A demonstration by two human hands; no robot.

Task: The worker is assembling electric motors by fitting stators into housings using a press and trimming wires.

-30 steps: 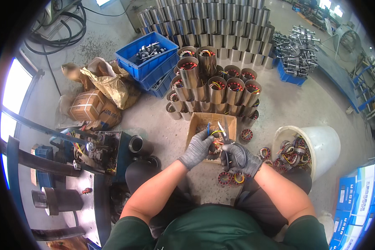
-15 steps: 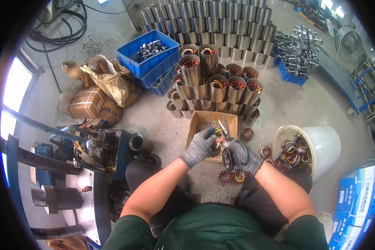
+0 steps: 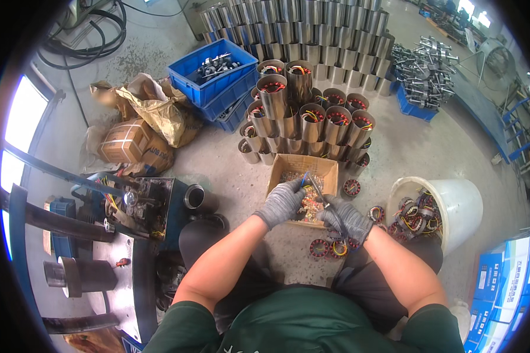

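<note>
My left hand (image 3: 281,203), in a grey knit glove, pinches coloured wires (image 3: 304,179), a blue and a yellow end showing past the fingertips. Whatever the wires join to is hidden by the glove. Scissors (image 3: 315,187) are gripped in my right hand (image 3: 348,219), also gloved; their blades point up and left, close to the wires, and look nearly together. Both hands are over the near part of an open cardboard box (image 3: 328,172) with small colourful scraps in it. Below my right hand, wound stators (image 3: 319,249) with red rims lie on the floor.
A white bucket (image 3: 462,206) lies tipped at the right, full of stators. Beyond the box stand stacked metal cylinders (image 3: 273,103), several holding wired stators. Blue crates (image 3: 185,88) and brown sacks (image 3: 179,126) are at the left, near a machine (image 3: 159,206). A blue bin of shafts (image 3: 415,106) stands far right.
The scissors' blades have come from spread apart to nearly together. My right hand has turned slightly and shifted a little right; my left hand stays near the same place with the wires.
</note>
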